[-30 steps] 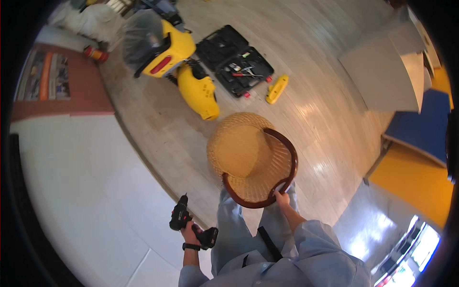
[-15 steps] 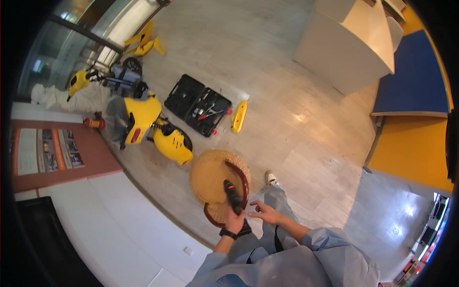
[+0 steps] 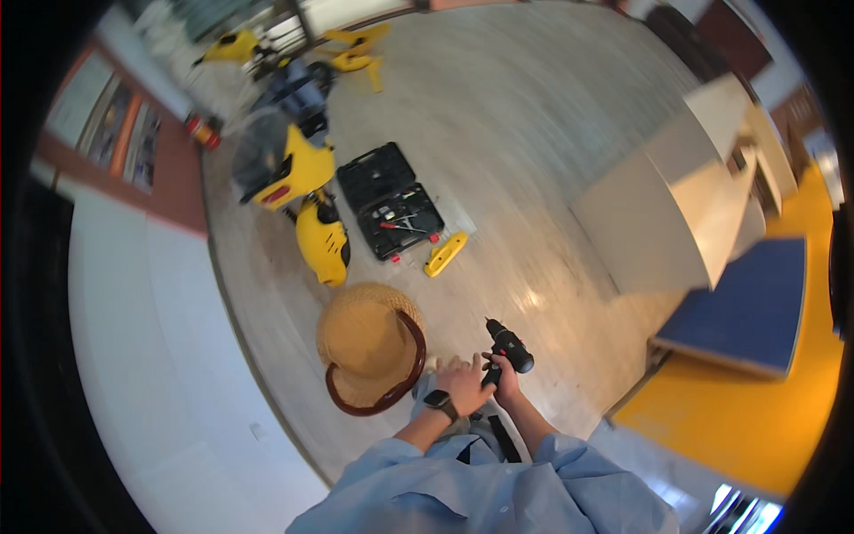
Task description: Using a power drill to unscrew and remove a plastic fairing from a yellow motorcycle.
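Observation:
My right hand [image 3: 504,378] is wrapped round the grip of a black cordless drill [image 3: 510,345], whose bit points away from me. My left hand [image 3: 460,383], wearing a dark watch, has its fingers spread just left of the drill's lower end, close to it or touching it. Left of my hands a round wicker stool or seat [image 3: 363,334] with a curved dark wood rim rests on the floor. Beyond it lie an open black tool case [image 3: 386,205] with tools inside and a long yellow plastic part [image 3: 445,254].
A yellow-bodied scooter [image 3: 311,165] with loose yellow panels [image 3: 322,249] stands at the back left, near a red fire extinguisher [image 3: 203,131]. A low white ledge [image 3: 151,356] runs along the left. Pale desks [image 3: 640,214], a blue board [image 3: 738,311] and a yellow surface [image 3: 712,427] stand on the right.
The drill has passed from my left hand to my right, which let go of the wicker seat's rim. The seat now lies left of my body, and my view has shifted.

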The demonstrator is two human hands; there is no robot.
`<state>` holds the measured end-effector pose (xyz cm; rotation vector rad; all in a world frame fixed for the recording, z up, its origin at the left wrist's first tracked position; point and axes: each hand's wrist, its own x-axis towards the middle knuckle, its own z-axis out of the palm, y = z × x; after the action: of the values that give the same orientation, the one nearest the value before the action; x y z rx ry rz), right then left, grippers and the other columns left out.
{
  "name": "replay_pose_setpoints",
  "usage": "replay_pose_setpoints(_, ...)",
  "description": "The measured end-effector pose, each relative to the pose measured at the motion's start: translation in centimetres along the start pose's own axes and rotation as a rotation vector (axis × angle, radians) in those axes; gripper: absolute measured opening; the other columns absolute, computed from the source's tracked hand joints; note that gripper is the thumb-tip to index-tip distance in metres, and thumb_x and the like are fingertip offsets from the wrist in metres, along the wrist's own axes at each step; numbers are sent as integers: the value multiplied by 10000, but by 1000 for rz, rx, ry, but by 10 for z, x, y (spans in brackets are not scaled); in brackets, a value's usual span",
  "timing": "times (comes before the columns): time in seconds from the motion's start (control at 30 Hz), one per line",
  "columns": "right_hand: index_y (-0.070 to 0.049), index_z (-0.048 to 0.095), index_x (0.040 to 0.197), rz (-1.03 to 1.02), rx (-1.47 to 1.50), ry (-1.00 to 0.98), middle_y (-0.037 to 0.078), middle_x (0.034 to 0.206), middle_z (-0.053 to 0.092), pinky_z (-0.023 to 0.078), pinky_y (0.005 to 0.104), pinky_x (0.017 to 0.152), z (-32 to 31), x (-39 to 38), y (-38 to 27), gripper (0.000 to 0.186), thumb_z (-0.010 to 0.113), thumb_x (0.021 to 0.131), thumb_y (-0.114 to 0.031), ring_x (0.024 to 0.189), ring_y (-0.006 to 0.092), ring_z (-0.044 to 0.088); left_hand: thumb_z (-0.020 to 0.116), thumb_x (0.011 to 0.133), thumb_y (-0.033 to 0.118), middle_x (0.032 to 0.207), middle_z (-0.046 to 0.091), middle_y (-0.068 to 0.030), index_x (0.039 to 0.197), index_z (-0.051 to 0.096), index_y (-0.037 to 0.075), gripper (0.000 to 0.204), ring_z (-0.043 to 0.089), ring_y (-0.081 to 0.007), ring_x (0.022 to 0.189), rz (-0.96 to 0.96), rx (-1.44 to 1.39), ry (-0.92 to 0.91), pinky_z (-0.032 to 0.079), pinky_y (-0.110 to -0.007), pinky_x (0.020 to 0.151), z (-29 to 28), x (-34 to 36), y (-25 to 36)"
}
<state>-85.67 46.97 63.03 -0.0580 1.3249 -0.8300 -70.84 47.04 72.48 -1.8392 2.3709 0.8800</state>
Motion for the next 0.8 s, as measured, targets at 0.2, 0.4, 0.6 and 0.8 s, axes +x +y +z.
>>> replay_pose_setpoints(0.2,-67,600,989,-109,-216,85,44,723,546,468,309,595,-15,52,-52,274,611,807,-271,609,171,550,651,787,321,1155,585,-186,1219,528,78,510,576,-370,1048,-710,-412,191,472,-504,877,98,-36,-167)
replay_pose_setpoints(0.4,-108,541,879,-106,-543,297,38,696,516,447,334,514,-31,115,-127,163,587,787,-234,534,190,517,704,756,401,1564,235,-93,1489,275,219,869,240,-297,1433,-749,-281,-347,245,-601,1106,190,-47,-214)
replay_pose_setpoints(0.6,-69,597,919,23,-455,348,28,613,507,460,362,550,-19,125,-204,331,577,760,-359,550,181,502,374,969,264,1566,246,-58,1491,267,305,534,245,-311,1429,-868,-515,-446,337,-608,1039,287,-35,-209)
replay_pose_setpoints(0.8,-29,583,1072,13,-446,273,92,844,633,536,353,617,21,160,-267,435,558,795,-364,627,152,577,298,1004,276,1567,242,-53,1482,277,354,485,229,-318,1433,-917,-641,-506,384,-622,992,294,-69,-194)
